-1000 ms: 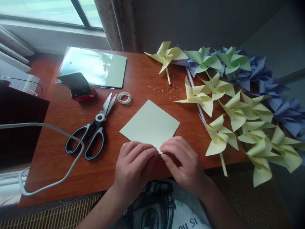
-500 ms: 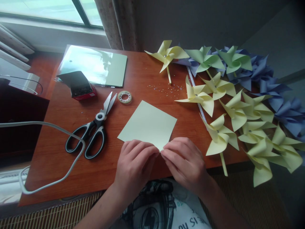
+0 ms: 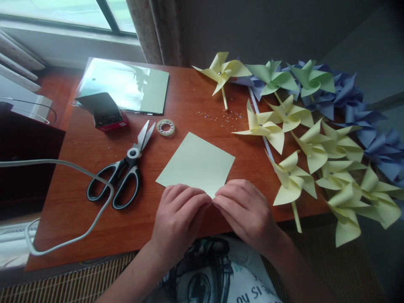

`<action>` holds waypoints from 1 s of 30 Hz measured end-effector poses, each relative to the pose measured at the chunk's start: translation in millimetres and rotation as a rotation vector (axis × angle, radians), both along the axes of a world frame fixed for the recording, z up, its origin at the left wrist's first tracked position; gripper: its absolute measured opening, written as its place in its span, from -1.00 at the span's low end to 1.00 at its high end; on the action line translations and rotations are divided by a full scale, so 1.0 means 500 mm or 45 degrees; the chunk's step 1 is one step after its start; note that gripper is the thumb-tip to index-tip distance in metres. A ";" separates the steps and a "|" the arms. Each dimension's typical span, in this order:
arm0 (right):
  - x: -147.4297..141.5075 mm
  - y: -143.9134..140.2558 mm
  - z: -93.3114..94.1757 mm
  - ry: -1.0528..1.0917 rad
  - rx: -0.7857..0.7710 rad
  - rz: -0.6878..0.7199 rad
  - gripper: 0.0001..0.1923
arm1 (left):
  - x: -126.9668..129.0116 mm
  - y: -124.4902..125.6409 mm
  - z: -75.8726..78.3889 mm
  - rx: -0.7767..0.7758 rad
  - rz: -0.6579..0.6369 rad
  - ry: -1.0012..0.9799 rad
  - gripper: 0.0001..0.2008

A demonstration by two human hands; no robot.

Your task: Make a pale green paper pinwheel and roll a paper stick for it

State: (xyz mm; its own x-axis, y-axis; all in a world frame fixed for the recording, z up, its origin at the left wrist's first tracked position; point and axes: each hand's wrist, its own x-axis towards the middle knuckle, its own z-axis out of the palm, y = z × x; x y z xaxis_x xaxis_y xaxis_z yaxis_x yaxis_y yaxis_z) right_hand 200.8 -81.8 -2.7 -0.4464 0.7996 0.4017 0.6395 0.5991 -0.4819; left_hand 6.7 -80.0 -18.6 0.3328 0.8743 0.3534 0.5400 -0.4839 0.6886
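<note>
Sheet (image 3: 196, 164) barely shifted left; left hand (image 3: 178, 219) and right hand (image 3: 246, 210) both pinch its near corner, pinning it to table (image 3: 78, 210).

A brown wooden table (image 3: 78, 176) stands by a bright window (image 3: 63, 12). A curtain (image 3: 154, 29) hangs beside a gray wall (image 3: 252, 29).

Matt paper square (image 3: 196, 165) on glossy wooden table (image 3: 75, 202).

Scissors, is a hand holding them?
No, the scissors lie alone on the table, while the left hand and right hand pinch the pale paper square.
</note>
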 end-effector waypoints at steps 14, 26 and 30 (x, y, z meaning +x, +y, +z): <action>0.000 -0.001 -0.011 0.026 -0.159 0.021 -0.85 | -0.001 -0.001 -0.004 -0.035 -0.019 -0.005 -0.87; -0.019 -0.030 -0.017 0.697 -0.768 -0.317 -0.88 | -0.006 -0.004 -0.006 -0.010 0.093 -0.105 -0.80; -0.029 -0.031 -0.025 0.802 -0.798 -0.336 -0.92 | -0.003 -0.012 -0.001 -0.028 0.143 -0.177 -0.77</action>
State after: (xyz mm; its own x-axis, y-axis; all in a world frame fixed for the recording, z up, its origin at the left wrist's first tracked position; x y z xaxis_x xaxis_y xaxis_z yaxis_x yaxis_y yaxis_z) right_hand 186.2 -97.5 -15.2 -0.0654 0.9973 -0.0320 0.2279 -0.0163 -0.9736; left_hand 4.9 -85.9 -19.0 0.1819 0.9111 0.3699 0.4889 -0.4102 0.7699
